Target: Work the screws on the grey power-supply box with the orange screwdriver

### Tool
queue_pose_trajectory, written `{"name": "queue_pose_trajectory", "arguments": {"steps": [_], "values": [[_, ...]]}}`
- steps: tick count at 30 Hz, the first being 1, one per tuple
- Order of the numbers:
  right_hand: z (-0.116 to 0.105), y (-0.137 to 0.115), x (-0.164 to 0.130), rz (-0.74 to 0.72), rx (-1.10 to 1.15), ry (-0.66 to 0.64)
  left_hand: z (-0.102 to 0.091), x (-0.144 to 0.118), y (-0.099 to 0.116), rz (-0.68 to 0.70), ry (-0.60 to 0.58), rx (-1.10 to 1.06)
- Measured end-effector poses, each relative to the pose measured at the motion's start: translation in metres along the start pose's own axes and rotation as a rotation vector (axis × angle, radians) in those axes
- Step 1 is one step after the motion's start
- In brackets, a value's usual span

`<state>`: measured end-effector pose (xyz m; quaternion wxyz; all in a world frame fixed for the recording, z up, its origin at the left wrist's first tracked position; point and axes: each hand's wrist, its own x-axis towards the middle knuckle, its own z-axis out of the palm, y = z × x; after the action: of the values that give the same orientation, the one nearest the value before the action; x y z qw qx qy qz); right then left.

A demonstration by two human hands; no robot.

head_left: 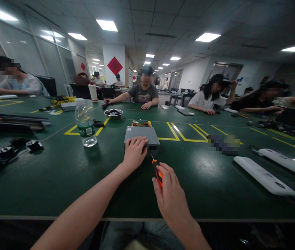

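Evidently to keep it from sliding, the left hand presses flat, fingers spread, on the grey metal box mid-worktop, while the right hand grips an orange screwdriver, tip aimed at the box's near edge.

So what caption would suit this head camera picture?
Left hand steadies a grey metal box on the green table; right hand holds an orange screwdriver.

— What lay under the left hand?
— A flat grey metal box, near the table's middle, with coloured wires at its far edge.
— And the right hand?
— It gripped an orange-handled screwdriver, tip pointing at the box's near right corner.
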<state>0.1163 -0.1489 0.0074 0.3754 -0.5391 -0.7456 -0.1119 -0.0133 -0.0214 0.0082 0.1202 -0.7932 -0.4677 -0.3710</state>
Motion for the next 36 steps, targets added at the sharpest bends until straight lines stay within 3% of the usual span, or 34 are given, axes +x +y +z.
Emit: {"name": "queue_pose_trajectory", "arguments": {"steps": [4, 8, 11, 18, 24, 31, 36], "values": [[0.004, -0.005, 0.002, -0.108, -0.020, -0.006, -0.001, 0.000, 0.000, 0.007, 0.002, -0.001], [0.003, 0.001, 0.009, -0.016, -0.005, 0.063, -0.001, 0.000, -0.001, 0.011, 0.001, -0.003], [-0.002, 0.003, 0.010, 0.027, 0.027, 0.039, 0.000, 0.000, -0.001, 0.011, -0.001, -0.001], [-0.004, -0.005, 0.007, -0.137, -0.037, -0.047, -0.001, 0.000, 0.000, 0.000, 0.008, -0.004], [-0.005, 0.005, 0.012, 0.009, -0.008, 0.044, -0.002, -0.001, -0.001, 0.006, 0.002, -0.001], [0.005, -0.007, 0.004, -0.113, -0.034, 0.075, 0.000, 0.000, -0.001, -0.004, 0.004, -0.001], [-0.002, 0.005, 0.008, -0.019, -0.079, 0.063, 0.000, 0.000, -0.001, 0.002, 0.002, -0.002]]}}
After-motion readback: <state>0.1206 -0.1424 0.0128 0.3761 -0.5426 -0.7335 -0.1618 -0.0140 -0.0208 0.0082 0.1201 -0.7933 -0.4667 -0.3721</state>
